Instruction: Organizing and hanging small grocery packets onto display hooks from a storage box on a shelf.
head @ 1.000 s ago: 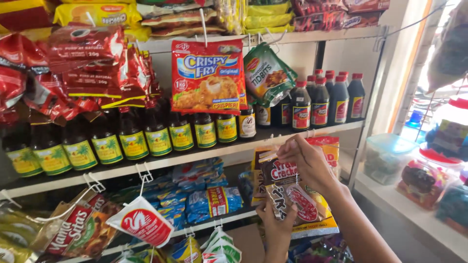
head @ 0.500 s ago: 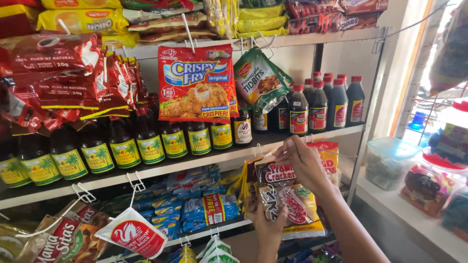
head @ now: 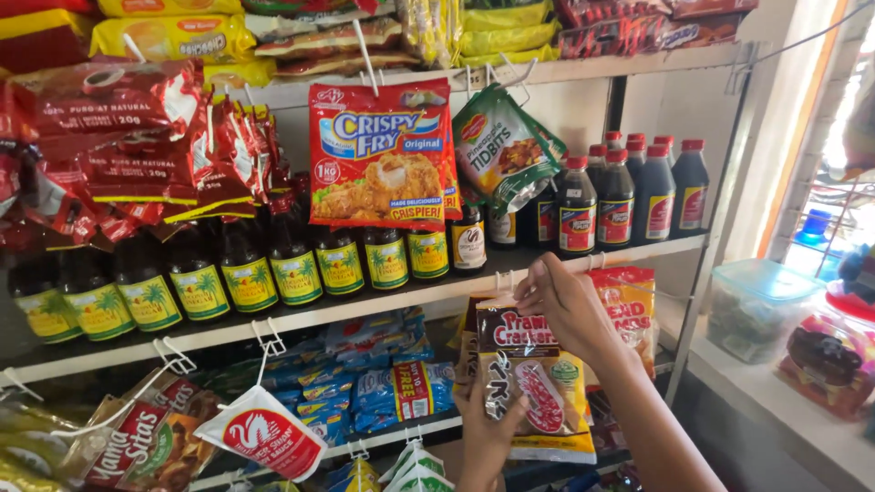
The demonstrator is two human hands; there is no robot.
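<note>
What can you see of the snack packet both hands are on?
The snack packet is a glossy plastic bag, brown at the top band, yellow below, with a clear window showing dark pieces and a red oval mark. It hangs upright in front of similar packets, below the edge of the bottle shelf. The right hand pinches its top near a white hook; the left hand has a grip on its lower left side.

Only two bare forearms and their hands are visible of the person. The right hand [head: 567, 305] has slim fingers with short, plain nails, without polish. Its forearm, toward 5 o'clock in the picture, is bare up to the edge of the view; no sleeve shows on it. The left hand [head: 488, 421], at 6 o'clock, is also uncovered, with its wrist free of any band or cuff.
</note>
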